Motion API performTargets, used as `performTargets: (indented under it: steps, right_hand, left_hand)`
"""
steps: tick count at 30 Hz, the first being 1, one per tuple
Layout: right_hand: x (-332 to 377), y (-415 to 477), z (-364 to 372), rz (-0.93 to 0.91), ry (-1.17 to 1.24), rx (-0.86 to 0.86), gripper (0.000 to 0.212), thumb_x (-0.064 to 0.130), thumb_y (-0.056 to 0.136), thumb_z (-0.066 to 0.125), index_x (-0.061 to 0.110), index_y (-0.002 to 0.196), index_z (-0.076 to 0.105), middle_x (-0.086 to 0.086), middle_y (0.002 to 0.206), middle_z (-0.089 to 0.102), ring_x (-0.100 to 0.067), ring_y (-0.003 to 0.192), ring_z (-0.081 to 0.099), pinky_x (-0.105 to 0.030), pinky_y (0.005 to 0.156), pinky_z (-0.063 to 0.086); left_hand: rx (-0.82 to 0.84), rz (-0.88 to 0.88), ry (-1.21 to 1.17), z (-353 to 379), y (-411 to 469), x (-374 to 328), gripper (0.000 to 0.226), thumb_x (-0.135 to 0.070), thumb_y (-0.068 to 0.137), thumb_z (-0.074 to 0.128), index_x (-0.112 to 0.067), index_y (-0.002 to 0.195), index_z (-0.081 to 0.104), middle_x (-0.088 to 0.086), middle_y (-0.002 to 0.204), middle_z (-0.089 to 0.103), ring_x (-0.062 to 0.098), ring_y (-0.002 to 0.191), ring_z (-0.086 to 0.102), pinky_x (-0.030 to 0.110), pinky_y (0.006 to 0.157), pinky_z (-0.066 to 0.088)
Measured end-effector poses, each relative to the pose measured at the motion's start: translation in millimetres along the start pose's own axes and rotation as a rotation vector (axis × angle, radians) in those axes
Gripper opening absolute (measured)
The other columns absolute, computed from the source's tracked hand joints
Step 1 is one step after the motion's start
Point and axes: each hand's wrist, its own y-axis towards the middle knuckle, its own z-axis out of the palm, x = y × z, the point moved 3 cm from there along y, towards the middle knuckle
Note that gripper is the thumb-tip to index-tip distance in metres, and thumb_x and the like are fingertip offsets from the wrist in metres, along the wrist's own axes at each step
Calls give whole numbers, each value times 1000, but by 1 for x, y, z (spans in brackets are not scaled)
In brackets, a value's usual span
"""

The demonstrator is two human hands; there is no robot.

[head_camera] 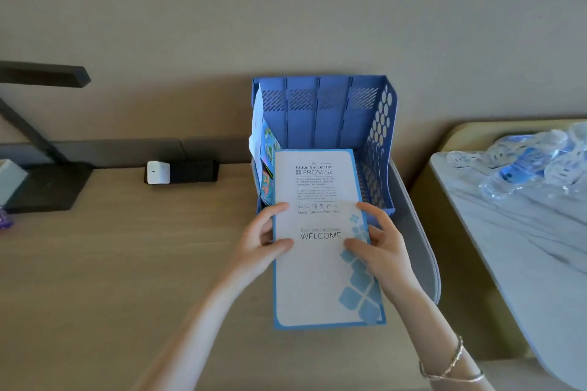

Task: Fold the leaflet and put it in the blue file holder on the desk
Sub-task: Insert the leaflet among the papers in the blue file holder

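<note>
A folded white leaflet with a blue border and the word WELCOME is held over the wooden desk. Its far end reaches into the mouth of the blue file holder, which stands against the wall. My left hand grips the leaflet's left edge, thumb on top. Gripping the right edge is my right hand, with a bracelet on its wrist. Several colourful papers stand in the holder's left compartment.
A black desk lamp base stands at the far left. A white charger sits in a black socket block by the wall. A grey chair back lies right of the holder. Plastic water bottles lie on a marble table at right.
</note>
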Motion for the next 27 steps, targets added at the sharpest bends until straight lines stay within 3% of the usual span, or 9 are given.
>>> performTargets:
  steps: [6,8,11,15,18,20,21,22,27]
  right_hand:
    - [21,29,-3,-79,-14,13,63,-15,82,68,24,130,54,-11,98,77,-39,89,74,-56,77,60]
    - [29,44,-4,-114,-36,23,63,-12,82,70,24,130,54,-10,101,75,-36,91,73,-56,77,60]
    - [43,69,-4,-173,-66,41,60,-11,82,71,25,127,55,-7,100,72,-33,90,72,-48,74,63]
    - [58,107,-4,-242,-84,81,66,-11,81,72,27,130,50,-4,101,71,-14,76,72,-27,62,61]
    - [66,137,-1,-299,-139,120,67,-9,81,73,25,134,49,2,99,70,-7,72,72,-24,61,60]
    - [72,158,1,-343,-188,143,66,-5,81,74,29,133,49,8,100,69,-8,77,72,-29,66,63]
    - [74,168,3,-359,-199,157,67,-5,81,75,33,131,49,9,100,69,-12,79,72,-31,68,63]
    - [77,178,6,-378,-204,174,69,-5,80,75,36,130,49,9,101,69,-15,80,71,-32,70,63]
    - [79,227,20,-426,-181,282,77,-11,78,73,36,133,46,3,108,66,-21,85,68,-23,68,59]
  left_hand:
    - [-12,62,-5,1,26,-16,58,6,80,67,-33,121,56,-4,113,74,18,102,69,33,86,56]
    - [-38,81,-3,3,34,-27,57,8,82,66,-33,121,57,-6,112,74,16,98,70,32,80,57]
    - [-94,107,-17,7,45,-43,56,10,84,62,-31,122,56,-7,112,73,12,90,71,22,62,53]
    - [-204,183,-3,11,63,-61,55,13,83,61,-24,124,57,-13,111,73,8,96,70,21,73,54]
    - [-286,219,35,15,79,-68,54,14,83,60,-23,122,57,-30,106,69,3,87,68,31,78,55]
    - [-359,234,59,19,91,-69,55,10,83,60,-31,119,58,-23,104,71,23,79,66,37,75,53]
    - [-401,235,74,20,98,-68,55,5,82,61,-37,117,58,-13,100,71,38,78,62,38,72,51]
    - [-440,237,96,20,105,-65,54,-1,80,62,-41,117,58,-1,95,67,42,73,60,38,70,48]
    - [-585,260,147,25,138,-54,54,-12,77,61,-42,121,56,3,89,53,30,66,54,50,63,51]
